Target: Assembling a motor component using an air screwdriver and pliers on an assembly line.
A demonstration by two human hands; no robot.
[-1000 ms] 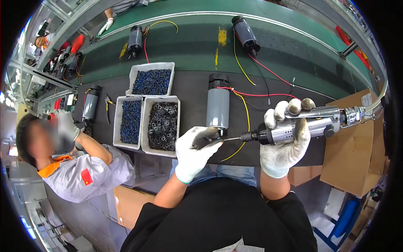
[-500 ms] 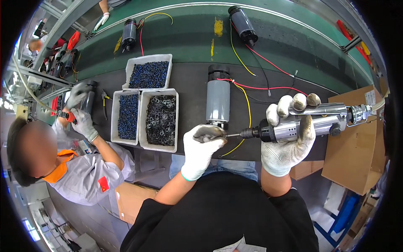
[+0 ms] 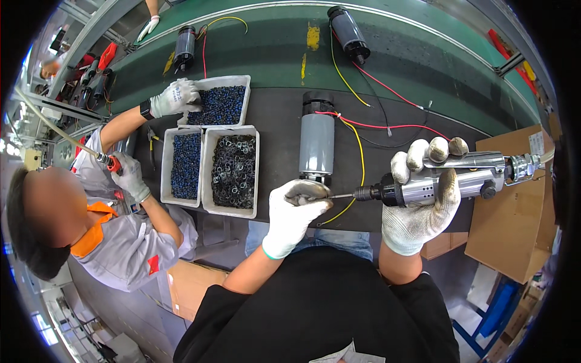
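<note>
My right hand [image 3: 423, 209], in a soiled white glove, is wrapped round a silver air screwdriver [image 3: 448, 185] held level, its thin bit pointing left. The fingers of my left hand [image 3: 296, 209], also gloved, are closed at the bit's tip; what they pinch is hidden. Just beyond that hand lies a grey cylindrical motor [image 3: 316, 144] with black ends, its near end close to my fingers. From its far end run a red wire [image 3: 387, 126], a yellow wire [image 3: 362, 160] and a black one.
Left of the motor stand white bins with small blue-black parts [image 3: 218, 104] and dark rings [image 3: 233, 172]. A co-worker sits at the left. Two more motors [image 3: 349, 33] lie on the green conveyor [image 3: 266, 48]. A cardboard box [image 3: 508, 212] stands at the right.
The co-worker's far hand has moved right, into the back bin of blue-black parts. My hands and the screwdriver have shifted very slightly right.
</note>
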